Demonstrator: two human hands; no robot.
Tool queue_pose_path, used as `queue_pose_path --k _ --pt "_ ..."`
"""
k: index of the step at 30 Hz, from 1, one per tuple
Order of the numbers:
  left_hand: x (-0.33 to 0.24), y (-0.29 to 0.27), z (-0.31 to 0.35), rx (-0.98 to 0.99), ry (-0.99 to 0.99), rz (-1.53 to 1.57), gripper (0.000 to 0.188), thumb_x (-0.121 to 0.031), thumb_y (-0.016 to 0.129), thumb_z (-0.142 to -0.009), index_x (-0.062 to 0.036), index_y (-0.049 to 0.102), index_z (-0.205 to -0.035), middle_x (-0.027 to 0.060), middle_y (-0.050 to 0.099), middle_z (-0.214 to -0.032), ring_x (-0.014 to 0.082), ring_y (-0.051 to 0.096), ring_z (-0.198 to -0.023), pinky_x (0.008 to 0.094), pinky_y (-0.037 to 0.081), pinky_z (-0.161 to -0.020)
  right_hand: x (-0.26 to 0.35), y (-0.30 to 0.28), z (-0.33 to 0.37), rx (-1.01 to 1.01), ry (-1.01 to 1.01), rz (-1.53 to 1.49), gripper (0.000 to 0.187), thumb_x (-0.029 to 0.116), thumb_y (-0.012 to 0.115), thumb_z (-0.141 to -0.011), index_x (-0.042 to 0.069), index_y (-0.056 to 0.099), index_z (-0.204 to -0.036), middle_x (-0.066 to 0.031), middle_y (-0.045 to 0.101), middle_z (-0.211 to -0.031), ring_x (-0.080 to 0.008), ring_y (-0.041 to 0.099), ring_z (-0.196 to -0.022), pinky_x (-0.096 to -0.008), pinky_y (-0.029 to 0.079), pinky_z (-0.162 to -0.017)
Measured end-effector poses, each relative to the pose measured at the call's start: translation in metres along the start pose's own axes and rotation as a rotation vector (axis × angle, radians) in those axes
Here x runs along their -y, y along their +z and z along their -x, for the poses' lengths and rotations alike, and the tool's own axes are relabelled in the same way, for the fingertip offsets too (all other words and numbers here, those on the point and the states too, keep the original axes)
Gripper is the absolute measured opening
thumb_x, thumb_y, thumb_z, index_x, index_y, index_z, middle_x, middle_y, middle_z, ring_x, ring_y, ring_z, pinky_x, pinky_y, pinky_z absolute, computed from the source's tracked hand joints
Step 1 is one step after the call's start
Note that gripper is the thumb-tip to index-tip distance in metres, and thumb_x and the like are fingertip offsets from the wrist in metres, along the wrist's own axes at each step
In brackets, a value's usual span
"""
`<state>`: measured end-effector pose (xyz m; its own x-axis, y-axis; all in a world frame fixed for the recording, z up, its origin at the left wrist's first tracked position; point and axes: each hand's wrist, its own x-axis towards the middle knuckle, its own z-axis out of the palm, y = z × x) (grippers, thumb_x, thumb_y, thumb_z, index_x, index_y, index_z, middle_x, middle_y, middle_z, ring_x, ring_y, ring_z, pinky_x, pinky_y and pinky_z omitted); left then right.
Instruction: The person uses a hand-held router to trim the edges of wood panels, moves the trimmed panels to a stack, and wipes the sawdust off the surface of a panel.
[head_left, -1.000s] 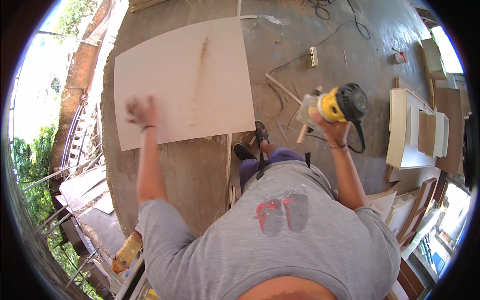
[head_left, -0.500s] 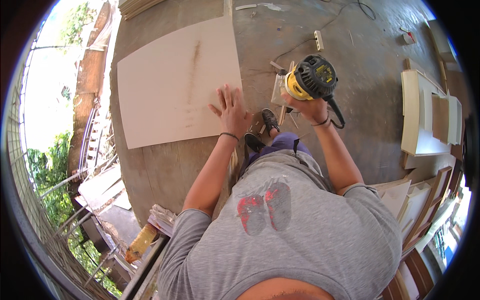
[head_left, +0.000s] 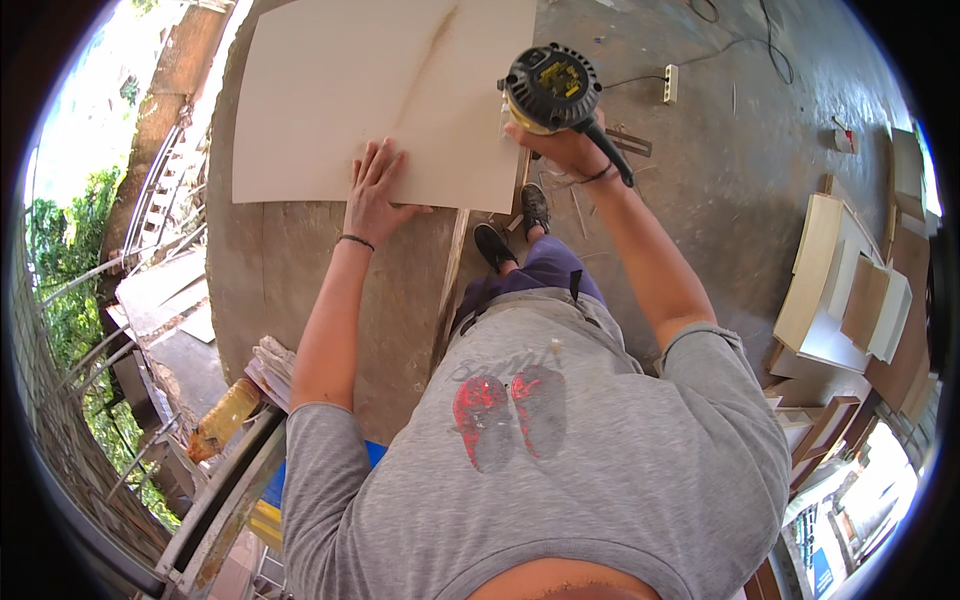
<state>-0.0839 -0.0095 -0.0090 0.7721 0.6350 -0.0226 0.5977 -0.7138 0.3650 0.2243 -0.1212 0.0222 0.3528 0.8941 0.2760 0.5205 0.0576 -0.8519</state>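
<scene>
A large white board [head_left: 340, 100] lies on the worktop, with a brown dusty streak [head_left: 440, 35] across its far part. My left hand [head_left: 378, 195] rests at the board's near edge, fingers spread over its surface and thumb out to the side. My right hand [head_left: 565, 150] is wrapped round the body of a yellow and black router [head_left: 552, 80]. The router is upright at the board's right edge; its base is mostly hidden, so I cannot tell whether it touches the board. Its black cord [head_left: 610, 155] comes off the motor end beside my wrist.
A white power strip [head_left: 671, 84] and loose cable [head_left: 780, 60] lie on the floor to the right. Pale panels and box parts [head_left: 845, 280] are stacked at the far right. A metal railing [head_left: 215, 500] runs along the left. My feet [head_left: 495, 245] stand beside the worktop.
My right hand has brought the router left, from beyond the board to its right edge. My left hand has shifted left along the near edge. The whole view has also shifted.
</scene>
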Motion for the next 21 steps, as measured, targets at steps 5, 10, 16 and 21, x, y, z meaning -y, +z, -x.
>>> queue_pose_path --k 5,10,16,21 --pt "-0.003 -0.002 -0.002 -0.002 0.006 0.026 0.090 -0.044 0.083 -0.061 -0.0123 0.049 -0.139 0.0088 0.030 -0.154 0.0300 0.018 -0.146 0.0493 0.015 -0.117 -0.020 0.008 -0.009 0.032 0.030 -0.015 0.043 0.033 0.084 -0.065 0.012 0.069 -0.099 -0.0066 0.070 -0.096 -0.0219 0.067 -0.089 -0.0344 0.053 -0.082" --pt "0.000 -0.002 -0.001 -0.013 0.014 0.033 0.088 -0.044 0.083 -0.062 -0.0137 0.050 -0.138 0.0078 0.031 -0.154 0.0297 0.019 -0.145 0.0483 0.015 -0.117 -0.011 0.010 -0.012 0.044 -0.056 0.023 0.038 0.026 0.080 -0.074 0.007 0.067 -0.104 -0.0039 0.071 -0.097 -0.0136 0.067 -0.088 -0.0304 0.054 -0.081" --pt "-0.001 -0.001 -0.003 -0.007 0.003 0.014 0.088 -0.048 0.081 -0.063 -0.0145 0.050 -0.138 0.0049 0.028 -0.155 0.0257 0.019 -0.145 0.0466 0.014 -0.119 -0.003 0.011 -0.009 0.020 -0.059 0.052 0.038 0.026 0.079 -0.074 0.006 0.067 -0.104 -0.0043 0.071 -0.097 -0.0149 0.067 -0.088 -0.0305 0.053 -0.081" --pt "0.000 0.001 -0.004 -0.022 0.015 -0.011 0.087 -0.049 0.080 -0.063 -0.0147 0.051 -0.138 0.0047 0.028 -0.155 0.0258 0.020 -0.145 0.0455 0.016 -0.119 0.002 0.014 0.009 0.066 -0.094 0.087 0.036 0.028 0.078 -0.076 0.006 0.067 -0.102 -0.0049 0.070 -0.097 -0.0156 0.067 -0.089 -0.0304 0.053 -0.081"
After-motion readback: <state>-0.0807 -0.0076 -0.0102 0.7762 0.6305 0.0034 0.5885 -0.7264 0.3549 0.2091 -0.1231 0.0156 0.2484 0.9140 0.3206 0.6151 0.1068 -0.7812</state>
